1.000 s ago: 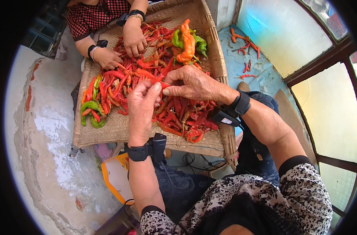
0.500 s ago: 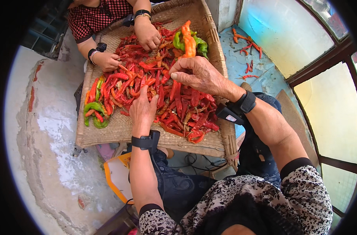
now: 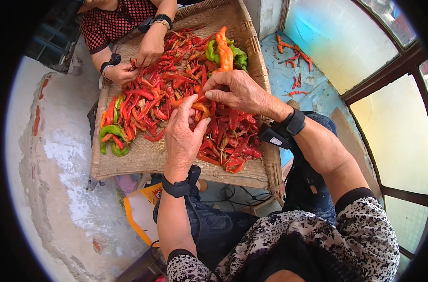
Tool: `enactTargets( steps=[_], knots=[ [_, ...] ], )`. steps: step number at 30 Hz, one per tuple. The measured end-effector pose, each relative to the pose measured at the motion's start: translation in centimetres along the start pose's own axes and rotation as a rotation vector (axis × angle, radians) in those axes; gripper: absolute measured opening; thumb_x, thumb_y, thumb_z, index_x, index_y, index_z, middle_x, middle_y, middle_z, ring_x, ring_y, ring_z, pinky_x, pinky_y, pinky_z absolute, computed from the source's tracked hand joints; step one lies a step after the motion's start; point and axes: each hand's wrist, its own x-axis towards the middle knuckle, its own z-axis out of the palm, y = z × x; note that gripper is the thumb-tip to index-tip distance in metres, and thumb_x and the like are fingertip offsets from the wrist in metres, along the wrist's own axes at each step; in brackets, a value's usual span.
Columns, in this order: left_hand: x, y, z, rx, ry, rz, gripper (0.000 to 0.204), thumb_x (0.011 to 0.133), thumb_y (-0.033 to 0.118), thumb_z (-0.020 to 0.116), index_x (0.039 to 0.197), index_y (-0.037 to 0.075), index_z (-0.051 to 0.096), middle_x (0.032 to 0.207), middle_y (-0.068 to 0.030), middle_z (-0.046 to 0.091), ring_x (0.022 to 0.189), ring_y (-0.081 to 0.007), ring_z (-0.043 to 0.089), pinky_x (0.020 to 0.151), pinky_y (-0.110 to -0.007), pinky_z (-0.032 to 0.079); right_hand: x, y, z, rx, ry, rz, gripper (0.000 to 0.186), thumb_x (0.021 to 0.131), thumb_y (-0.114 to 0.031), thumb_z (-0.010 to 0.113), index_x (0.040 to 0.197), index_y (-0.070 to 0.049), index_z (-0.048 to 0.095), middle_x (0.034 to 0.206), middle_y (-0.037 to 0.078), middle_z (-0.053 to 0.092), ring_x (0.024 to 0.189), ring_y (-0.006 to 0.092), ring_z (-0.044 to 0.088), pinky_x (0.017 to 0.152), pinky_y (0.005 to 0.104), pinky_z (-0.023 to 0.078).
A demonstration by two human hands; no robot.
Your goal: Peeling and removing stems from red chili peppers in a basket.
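Note:
My left hand (image 3: pixel 183 136) is over the near part of the chili heap, fingers curled and thumb bent, closed on a curved orange chili pepper (image 3: pixel 202 110). Just right of it hovers my right hand (image 3: pixel 237 91), thumb and forefinger pinched close together. Whatever sits in that pinch is hidden or too small to name. Below both hands spreads a heap of red chili peppers (image 3: pixel 176 77), many of them wrinkled, in a shallow woven basket tray (image 3: pixel 129 162). Beyond my right hand lie a large orange pepper (image 3: pixel 223 47) and green peppers (image 3: pixel 240 57).
Across the tray, a person's hands (image 3: pixel 122 73) meet over the tray's left side. Green and red peppers (image 3: pixel 113 131) gather at the left edge. Loose chilies (image 3: pixel 298 56) lie on the blue surface to the right, by frosted windows (image 3: pixel 341 42). Cables (image 3: pixel 230 192) run below.
My left hand has come up from the heap and right, toward my right hand, and now has an orange chili in it. The other person's hands have drawn left and together.

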Motion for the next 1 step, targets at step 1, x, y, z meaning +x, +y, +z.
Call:
enactTargets(
  steps=[1],
  knots=[
    [-0.34,0.15,-0.05,0.064,0.012,0.070,0.053,0.078,0.011,0.072,0.127,0.013,0.051,0.097,-0.0103,0.061,0.071,-0.0184,0.061,0.067,-0.033,0.053,-0.04,-0.07,0.07,-0.020,-0.037,-0.027,0.025,0.090,-0.023,0.062,0.099,0.001,0.063,0.084,0.010,0.067,0.078,0.0199,0.064,0.071,0.0302,0.051]
  ],
)
